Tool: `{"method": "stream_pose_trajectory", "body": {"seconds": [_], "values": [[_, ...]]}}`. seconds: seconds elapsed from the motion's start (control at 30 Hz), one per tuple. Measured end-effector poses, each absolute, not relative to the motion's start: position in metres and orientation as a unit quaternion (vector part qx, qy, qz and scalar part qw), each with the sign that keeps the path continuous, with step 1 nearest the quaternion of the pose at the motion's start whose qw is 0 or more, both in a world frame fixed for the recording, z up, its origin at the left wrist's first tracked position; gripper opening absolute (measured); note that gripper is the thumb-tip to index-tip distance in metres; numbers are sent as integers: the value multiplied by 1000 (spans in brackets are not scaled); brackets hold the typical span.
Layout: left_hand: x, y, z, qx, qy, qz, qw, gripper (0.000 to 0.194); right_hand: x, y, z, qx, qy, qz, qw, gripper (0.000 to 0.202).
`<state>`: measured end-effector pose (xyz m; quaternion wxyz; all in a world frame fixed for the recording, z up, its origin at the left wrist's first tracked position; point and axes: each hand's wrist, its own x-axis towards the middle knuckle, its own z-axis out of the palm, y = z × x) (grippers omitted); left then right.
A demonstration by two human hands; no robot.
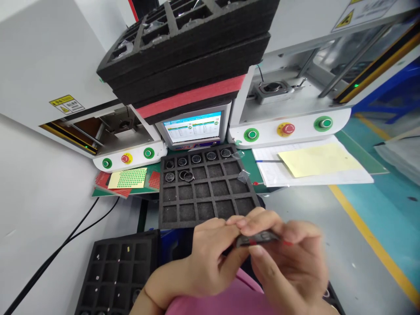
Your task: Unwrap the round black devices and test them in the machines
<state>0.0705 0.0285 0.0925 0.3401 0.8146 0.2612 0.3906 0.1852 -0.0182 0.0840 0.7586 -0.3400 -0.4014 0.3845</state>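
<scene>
In the left hand (210, 251), gripping the left end of a small dark part (259, 238) with bent, narrowly closed fingers. In the right hand (297, 258), holding the same part toward its other end, thumb-side low and fingers curling over the top, likewise narrow. Being held in the air above the pink garment (203, 304), appearing just short of the near edge of a black foam tray (219, 188) and crossing in view toward its near right corner. Jutting, as to that tray, past the near edge of the green table (252, 168). Having open room on the right, over grey floor (311, 205); running closer to the tray edge on the far side. Pointing lengthwise from left to right, with long axis tilting slightly up rightward and narrow side facing the camera. Being unable to tell front from back.
</scene>
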Motion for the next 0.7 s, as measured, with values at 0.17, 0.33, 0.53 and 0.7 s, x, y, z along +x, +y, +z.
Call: {"method": "stream_pose_trajectory", "body": {"seconds": [0.17,0.33,0.53,0.7], "values": [[77,37,74,768,184,457,410,34,179,-21,88,-398,-444,258,760,28],[82,38,59,733,204,481,436,39,168,-15,91,-410,-448,208,767,31],[83,34,50,797,241,446,330,32,173,-10,84,-382,-393,260,795,27],[83,35,50,815,250,426,304,35,176,-1,72,-361,-378,287,803,27]]}}
